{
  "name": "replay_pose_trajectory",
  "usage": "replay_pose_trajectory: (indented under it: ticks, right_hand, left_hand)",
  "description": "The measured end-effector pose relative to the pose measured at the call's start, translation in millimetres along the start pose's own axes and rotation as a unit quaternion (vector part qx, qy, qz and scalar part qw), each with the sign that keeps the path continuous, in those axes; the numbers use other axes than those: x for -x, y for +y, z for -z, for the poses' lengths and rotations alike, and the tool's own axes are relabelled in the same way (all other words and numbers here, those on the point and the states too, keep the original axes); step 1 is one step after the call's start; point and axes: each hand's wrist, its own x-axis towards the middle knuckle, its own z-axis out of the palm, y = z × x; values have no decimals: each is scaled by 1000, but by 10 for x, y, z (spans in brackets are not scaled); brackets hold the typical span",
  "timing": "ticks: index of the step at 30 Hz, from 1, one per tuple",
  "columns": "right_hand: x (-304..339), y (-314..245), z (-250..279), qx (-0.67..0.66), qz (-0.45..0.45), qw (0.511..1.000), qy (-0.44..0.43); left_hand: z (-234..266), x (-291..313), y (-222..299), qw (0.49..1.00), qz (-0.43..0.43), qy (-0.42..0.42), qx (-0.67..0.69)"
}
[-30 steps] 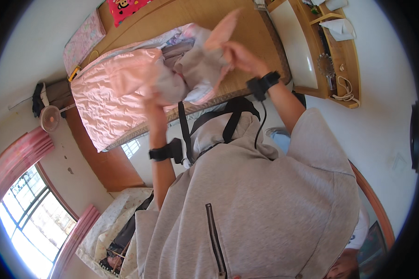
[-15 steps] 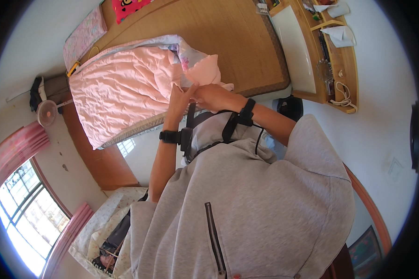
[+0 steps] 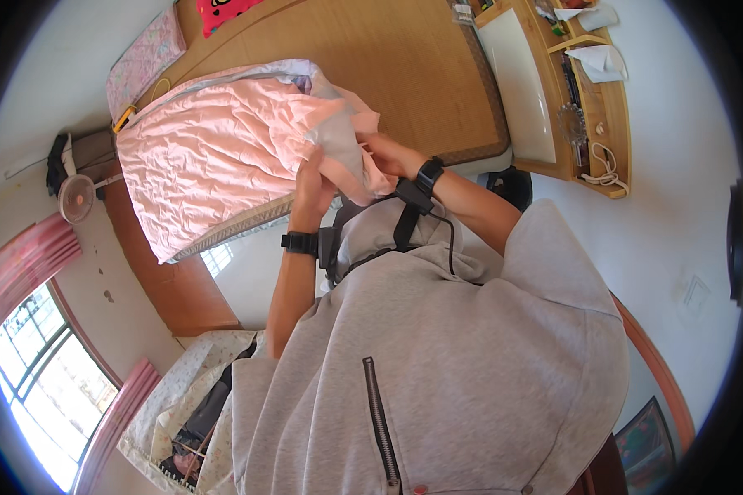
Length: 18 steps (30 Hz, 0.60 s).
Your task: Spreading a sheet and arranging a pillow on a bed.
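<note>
A pink quilt (image 3: 210, 157) with a pale grey-lilac underside lies rumpled over the near left part of the bed. Its right end is lifted and bunched between my two hands. My left hand (image 3: 309, 191) is closed on the quilt's near edge, thumb pointing up along the fabric. At the raised corner, my right hand (image 3: 388, 155) grips the quilt too, its fingertips partly covered by folds. A flap of the pale underside shows between the hands. Both wrists wear black straps with small devices.
Brown matting covers the bed (image 3: 404, 66). A folded floral cloth (image 3: 147, 54) and a red cushion (image 3: 223, 12) lie at its far side. To the right stands a wooden shelf unit (image 3: 611, 124) with a white cable; a fan (image 3: 77, 198) is at left.
My hands have moved apart, the right one shifting right and slightly up. The quilt's corner has been turned, so more of its pale underside shows between them.
</note>
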Motion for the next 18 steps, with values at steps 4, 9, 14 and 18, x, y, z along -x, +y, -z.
replay_pose_trajectory:
  ticks: [4,9,14,18]
  right_hand:
    - [-33,144,76,93,74,973,-200]
    - [18,-54,-20,239,102,956,-133]
    - [154,-356,273,196,233,950,-74]
    - [529,-760,403,-92,277,952,-96]
  left_hand:
    - [9,62,47,999,22,-40,-11]
    - [18,107,76,998,33,-59,19]
    - [460,103,320,994,-58,3,90]
    - [648,200,660,987,-112,74,92]
